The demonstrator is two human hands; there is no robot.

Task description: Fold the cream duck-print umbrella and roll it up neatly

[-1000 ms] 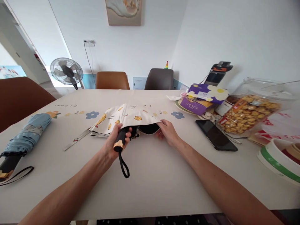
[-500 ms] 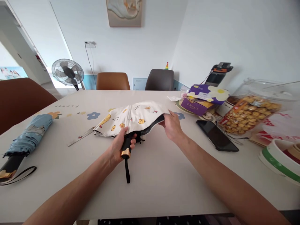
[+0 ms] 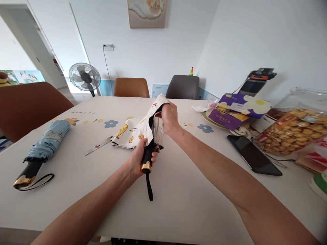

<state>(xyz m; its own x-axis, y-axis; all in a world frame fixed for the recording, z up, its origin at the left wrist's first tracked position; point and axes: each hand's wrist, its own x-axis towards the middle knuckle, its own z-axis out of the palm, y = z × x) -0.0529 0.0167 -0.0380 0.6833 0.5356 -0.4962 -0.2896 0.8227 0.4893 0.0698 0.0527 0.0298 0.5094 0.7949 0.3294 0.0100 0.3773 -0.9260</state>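
Observation:
A white folding umbrella point(image 3: 133, 131) with yellow cartoon prints lies over the table, its canopy loose and partly folded. My left hand point(image 3: 143, 154) is closed around its black handle near the canopy, with the gold end and a black wrist strap pointing toward me. My right hand point(image 3: 169, 117) grips a fold of the canopy and lifts it up, so the dark lining shows; its fingertips are partly hidden by the cloth. From under the canopy's left side a pale printed strap point(image 3: 98, 146) sticks out across the table.
A rolled light-blue umbrella point(image 3: 48, 141) lies at the left. On the right are a black phone point(image 3: 252, 154), a purple box point(image 3: 222, 115), and a clear container of snacks point(image 3: 293, 131). Chairs and a fan point(image 3: 84, 77) stand beyond the table point(image 3: 178, 204).
My right hand has moved left and up, folding the canopy's right side over toward the handle. My left hand keeps its hold. The view has turned slightly left.

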